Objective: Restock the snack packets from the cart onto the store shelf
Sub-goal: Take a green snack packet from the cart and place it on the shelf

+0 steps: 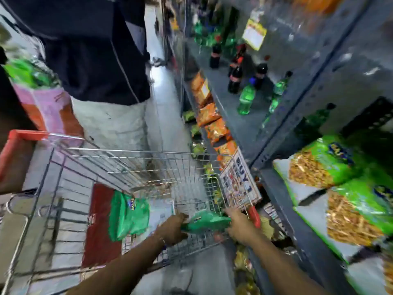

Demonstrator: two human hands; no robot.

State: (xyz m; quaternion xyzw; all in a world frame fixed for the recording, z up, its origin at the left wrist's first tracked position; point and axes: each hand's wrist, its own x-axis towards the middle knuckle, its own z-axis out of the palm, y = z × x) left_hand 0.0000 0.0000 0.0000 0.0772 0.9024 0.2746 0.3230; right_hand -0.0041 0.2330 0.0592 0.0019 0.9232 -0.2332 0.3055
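Head view, green snack packet [205, 221] lengthwise between left hand [173, 228], right hand [240, 227]

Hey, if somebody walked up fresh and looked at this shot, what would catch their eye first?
Probably the two hands low in the middle, left hand and right hand, gripping a green snack packet over the wire cart. Next, the big bright green snack packs stacked on the shelf at right. Up the aisle, soda bottles stand on a grey shelf, and another person in a dark top stands beyond the cart.
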